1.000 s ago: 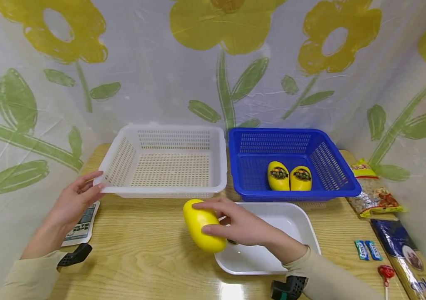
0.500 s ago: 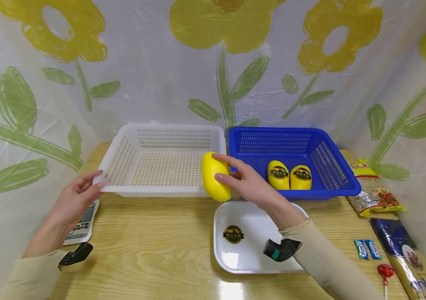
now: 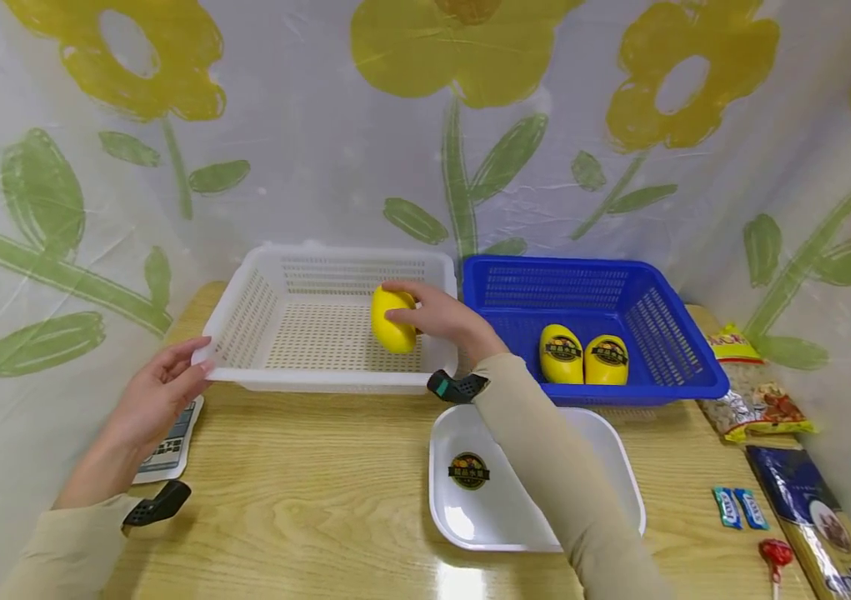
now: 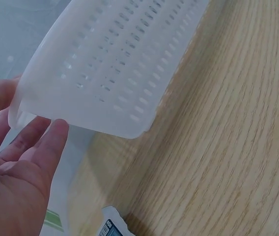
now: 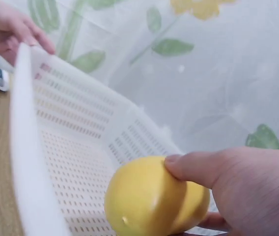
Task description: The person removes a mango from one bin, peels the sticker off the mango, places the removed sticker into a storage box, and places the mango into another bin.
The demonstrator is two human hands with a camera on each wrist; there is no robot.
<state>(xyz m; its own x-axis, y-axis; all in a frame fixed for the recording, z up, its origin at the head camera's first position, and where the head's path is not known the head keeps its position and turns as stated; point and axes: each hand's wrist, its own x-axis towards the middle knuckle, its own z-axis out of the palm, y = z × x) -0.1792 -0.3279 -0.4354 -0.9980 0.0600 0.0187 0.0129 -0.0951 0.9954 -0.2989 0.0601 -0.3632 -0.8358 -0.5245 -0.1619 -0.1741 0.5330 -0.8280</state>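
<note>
My right hand (image 3: 440,315) grips a smooth yellow mango (image 3: 392,333) inside the right half of the white slotted basket (image 3: 320,379). In the right wrist view the thumb lies on top of the mango (image 5: 139,201), and the other fingers are mostly hidden beneath it. The mango's underside is out of sight, so I cannot tell whether it touches the basket floor. My left hand (image 3: 158,396) pinches the basket's front left corner; in the left wrist view the fingers (image 4: 36,142) hold the rim.
To the right stands a blue basket (image 3: 620,393) with two labelled yellow mangoes (image 3: 562,367). Before it is a white tray (image 3: 608,467) bearing a round black label (image 3: 468,471). Snack bags (image 3: 758,392), small wrapped sweets (image 3: 740,508) and a red lollipop (image 3: 775,552) lie at right.
My right hand has carried the mango from beside the white tray, up and over the white basket's front rim into the basket. The left hand stays on the corner.
</note>
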